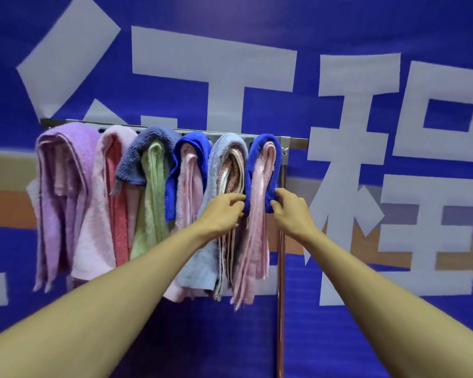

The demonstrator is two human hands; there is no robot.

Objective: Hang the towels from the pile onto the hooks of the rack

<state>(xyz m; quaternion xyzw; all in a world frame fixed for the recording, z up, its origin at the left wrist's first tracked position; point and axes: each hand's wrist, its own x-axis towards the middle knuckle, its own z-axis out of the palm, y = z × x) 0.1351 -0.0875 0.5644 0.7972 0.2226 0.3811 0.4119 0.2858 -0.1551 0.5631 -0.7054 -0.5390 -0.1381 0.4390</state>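
Both hands are on the last towel in the row. The left hand (224, 211) pinches one lower hem of the royal-blue towel (265, 143) with curled fingertips. The right hand (291, 207), at its 3 o'clock, grips the other hem, fingers closed on the cloth. That towel sits like a saddle over a long pink towel (258, 227) at the hands' 12 o'clock, at the right end of the rack (284, 144), with the hook itself buried under fabric. This reads as the settling step, evening the two ends so the towel stays put. Next, I'd judge, comes a light downward tug, then a release and a turn back to the pile, which is out of shot. Toward 9 o'clock hang a pale-blue towel (224, 148), a second blue towel (194, 141), a slate towel (148, 143) over a green towel (153, 192), a rose towel (104, 203) and a lilac towel (66, 159), all in front of the blue banner (366, 336).
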